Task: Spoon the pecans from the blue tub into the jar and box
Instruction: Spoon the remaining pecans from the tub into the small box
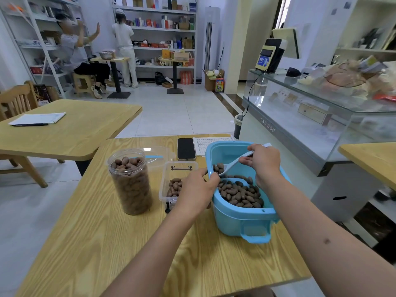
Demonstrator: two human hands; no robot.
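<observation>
Pecans [240,192] fill the near half of the blue tub [242,219], which sits at the right of the wooden table [107,243]. The right hand [264,160] pinches the handle of a white spoon [232,165] whose bowl carries a few nuts above the tub. The left hand [197,190] grips the tub's left rim. Just left of the tub stands a clear plastic box [169,185], partly filled, and beyond that a nearly full clear jar [130,181]. A black phone [186,148] lies behind the box
</observation>
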